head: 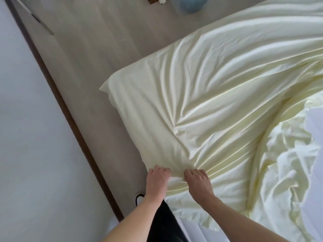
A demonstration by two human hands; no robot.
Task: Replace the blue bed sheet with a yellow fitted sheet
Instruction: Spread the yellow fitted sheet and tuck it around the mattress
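Top edge of the frame cuts off a few things: a blue bundle [193,3] at upper middle that's blurry, maybe cloth, can't really tell, plus a brown object [153,0] and something small and white [162,0] next to it. The bed runs off the right side so most of it isn't visible.

The floor [97,49] is pale wood-look planks, with a dark baseboard [70,116] running diagonally along a light wall [26,119] on the left.

The yellow fitted sheet [218,88] is spread over the bed, very wrinkled, one corner already pulled over the mattress at centre left. Bare whitish mattress [312,126] peeks out at the right edge and bottom.

Both hands are near the lower middle, close together, left hand [158,178] and right hand [197,180] each with fingers curled into bunched sheet fabric at the near edge. A shoe [139,198] shows beside the left wrist.
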